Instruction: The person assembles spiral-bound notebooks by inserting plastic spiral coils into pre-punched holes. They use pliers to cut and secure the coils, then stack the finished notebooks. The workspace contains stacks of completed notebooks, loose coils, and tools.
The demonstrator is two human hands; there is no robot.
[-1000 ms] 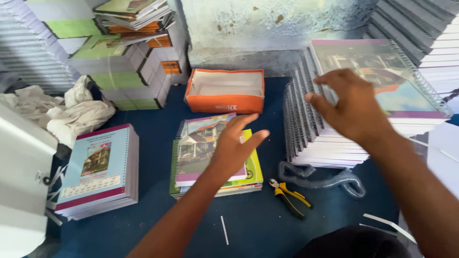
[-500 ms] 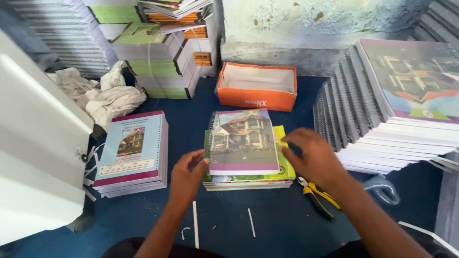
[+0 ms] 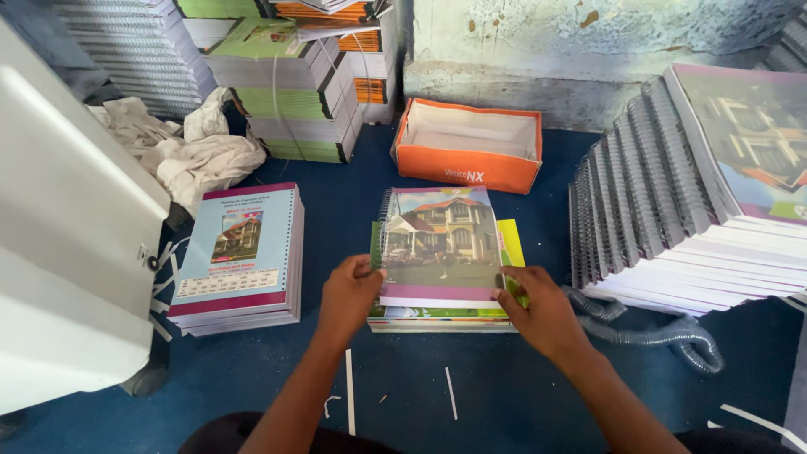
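— How should that top notebook be squared up well?

— I'd keep both hands low on its near corners and nudge it until its edges line up with the small stack underneath — the green and yellow covers below stick out at the sides, so it looks a bit off.

— What are the hands doing?

— The left hand pinches the near left corner, fingers curled on the edge. The right hand grips the near right corner, thumb on top. Both are closed on the notebook.

— And where does it lie?

— On the blue floor, between the hands, spiral binding to the left. An orange box sits just beyond it, a purple-edged pile well to the left, and a slanted row of spiral books to the right.
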